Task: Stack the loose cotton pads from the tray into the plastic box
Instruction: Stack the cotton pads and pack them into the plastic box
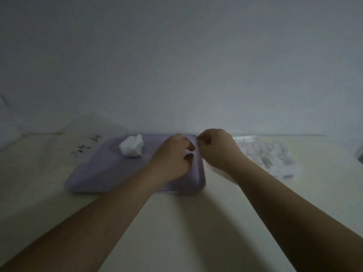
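A lilac tray (110, 173) lies on the pale table in the middle of the view. A small heap of white cotton pads (132, 146) sits at its far left part. Over the tray's far right corner my left hand (170, 158) and my right hand (216, 149) meet, fingers curled, both pinching a white cotton pad (190, 152) between them; only a small bit of it shows. A clear plastic box (244, 139) stands behind my right hand by the wall, mostly hidden.
A crinkled clear plastic wrapper with print (275, 158) lies to the right of the tray. Dark marks (86, 147) show on the table to the left of the tray. A plain wall rises right behind the table.
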Tool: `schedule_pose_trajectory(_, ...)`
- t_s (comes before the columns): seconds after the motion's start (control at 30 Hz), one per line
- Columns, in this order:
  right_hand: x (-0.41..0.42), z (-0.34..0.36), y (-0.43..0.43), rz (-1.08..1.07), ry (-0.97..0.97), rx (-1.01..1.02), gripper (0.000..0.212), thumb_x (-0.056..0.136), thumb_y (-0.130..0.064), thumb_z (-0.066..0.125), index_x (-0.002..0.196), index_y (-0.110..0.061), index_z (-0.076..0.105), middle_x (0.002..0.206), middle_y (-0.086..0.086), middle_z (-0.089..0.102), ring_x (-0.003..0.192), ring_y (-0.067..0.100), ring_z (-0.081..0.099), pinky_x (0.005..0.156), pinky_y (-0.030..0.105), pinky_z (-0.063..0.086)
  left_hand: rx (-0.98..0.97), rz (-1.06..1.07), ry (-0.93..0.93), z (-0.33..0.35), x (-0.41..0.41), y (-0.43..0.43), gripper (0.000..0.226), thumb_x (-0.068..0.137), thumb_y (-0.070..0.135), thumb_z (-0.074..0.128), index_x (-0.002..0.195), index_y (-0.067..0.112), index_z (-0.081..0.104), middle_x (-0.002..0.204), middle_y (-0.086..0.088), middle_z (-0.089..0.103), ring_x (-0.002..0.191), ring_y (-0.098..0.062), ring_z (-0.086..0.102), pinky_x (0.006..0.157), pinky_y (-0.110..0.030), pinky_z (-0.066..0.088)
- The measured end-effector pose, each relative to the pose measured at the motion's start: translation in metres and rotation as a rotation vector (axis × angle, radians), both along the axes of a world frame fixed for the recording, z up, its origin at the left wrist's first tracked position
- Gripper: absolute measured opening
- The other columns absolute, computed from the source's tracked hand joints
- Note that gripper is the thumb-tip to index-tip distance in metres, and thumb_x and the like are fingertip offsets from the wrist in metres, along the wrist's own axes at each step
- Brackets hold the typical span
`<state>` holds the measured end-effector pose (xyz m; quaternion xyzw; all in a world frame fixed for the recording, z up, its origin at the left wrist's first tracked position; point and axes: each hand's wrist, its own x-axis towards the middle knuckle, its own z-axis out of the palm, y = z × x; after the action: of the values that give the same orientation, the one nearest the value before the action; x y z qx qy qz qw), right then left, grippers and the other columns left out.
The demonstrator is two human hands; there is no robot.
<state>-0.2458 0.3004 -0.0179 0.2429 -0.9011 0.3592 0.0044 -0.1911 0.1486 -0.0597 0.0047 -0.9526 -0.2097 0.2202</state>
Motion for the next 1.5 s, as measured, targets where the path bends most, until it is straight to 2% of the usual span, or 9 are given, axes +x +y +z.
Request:
schedule_pose_trajectory(0.17,0.021,-0.031,-0.061,0.165,-0.15,-0.095,0.033,0.097,-0.023,0.065,0.129,-0.015,0.07,0.129,0.002,0.072,0.113,0.016,0.067,0.094,0.022,0.047,0.046,0.437,-0.072,0.001,0.019,-0.088,0.045,0.092,0.033,0.07,0.136,0.022,0.065,0.158,-0.009,0.042,0.146,-0.034,0.034,0.115,-0.044,0.039)
schedule_pose_trajectory(0.3,0.024,-0.045,-0.08,0.182,-0.186,-0.142,0.031,0.097,-0.022,0.068,0.127,-0.017,0.071,0.124,0.002,0.073,0.107,0.016,0.069,0.099,0.03,0.053,0.209,0.538,-0.193,-0.009,0.022,-0.133,0.068,0.088,0.05,0.068,0.149,0.027,0.049,0.15,-0.012,0.045,0.134,-0.039,0.048,0.11,-0.048,0.045)
schedule_pose_trajectory(0.5,0.017,-0.058,-0.073,0.172,-0.177,-0.299,0.037,0.093,-0.012,0.072,0.129,-0.018,0.068,0.12,-0.003,0.071,0.097,0.004,0.068,0.086,0.012,0.053,0.325,0.421,-0.1,-0.024,0.025,-0.128,0.032,0.095,0.04,0.068,0.123,0.025,0.066,0.118,-0.003,0.071,0.109,-0.028,0.067,0.089,-0.032,0.053)
schedule_pose_trajectory(0.63,0.012,-0.063,-0.063,0.196,-0.175,-0.319,0.051,0.089,-0.005,0.075,0.135,-0.022,0.062,0.121,-0.01,0.066,0.104,0.01,0.068,0.079,0.004,0.05,0.502,0.237,-0.109,-0.024,0.03,-0.09,0.074,0.076,0.045,0.077,0.145,0.031,0.053,0.123,0.004,0.068,0.109,-0.015,0.067,0.095,-0.027,0.052)
schedule_pose_trajectory(0.8,0.014,-0.076,-0.055,0.211,-0.081,-0.353,0.042,0.095,-0.001,0.064,0.129,-0.025,0.067,0.115,-0.014,0.069,0.096,-0.013,0.068,0.081,0.003,0.047,0.581,0.11,-0.013,-0.035,0.033,-0.058,0.079,0.071,0.03,0.081,0.145,0.028,0.053,0.109,0.011,0.072,0.099,-0.011,0.071,0.09,-0.036,0.059)
schedule_pose_trajectory(0.97,0.012,-0.079,-0.046,0.158,0.001,-0.32,0.044,0.095,-0.006,0.064,0.131,-0.031,0.069,0.119,-0.016,0.07,0.107,0.002,0.068,0.092,0.005,0.046,0.791,0.03,0.014,-0.043,0.037,-0.057,0.069,0.071,0.017,0.074,0.137,0.03,0.058,0.122,0.007,0.071,0.107,-0.006,0.07,0.088,-0.025,0.059)
schedule_pose_trajectory(1.1,0.013,-0.082,-0.045,0.172,0.087,-0.279,0.048,0.093,-0.002,0.063,0.132,-0.03,0.071,0.13,-0.012,0.067,0.124,0.004,0.059,0.107,0.013,0.04,0.875,0.089,0.049,-0.043,0.039,-0.062,0.04,0.069,0.013,0.069,0.102,0.035,0.073,0.107,0.013,0.077,0.095,-0.003,0.071,0.088,-0.022,0.056)
schedule_pose_trajectory(1.37,0.022,-0.079,-0.045,0.176,0.116,-0.166,0.044,0.094,0.001,0.059,0.134,-0.013,0.07,0.106,0.01,0.08,0.099,0.014,0.061,0.074,-0.006,0.031,0.731,0.098,0.077,-0.048,0.043,-0.057,0.036,0.072,0.009,0.059,0.098,0.026,0.077,0.09,0.005,0.079,0.084,-0.025,0.074,0.081,-0.04,0.06)
schedule_pose_trajectory(1.5,0.031,-0.077,-0.051,0.198,0.049,-0.086,0.053,0.098,-0.009,0.057,0.15,-0.015,0.053,0.123,0.01,0.075,0.111,0.029,0.067,0.081,0.014,0.035,0.718,0.095,0.034,-0.05,0.043,-0.058,0.04,0.069,0.013,0.056,0.101,0.026,0.077,0.087,0.004,0.077,0.08,-0.022,0.073,0.077,-0.038,0.06)
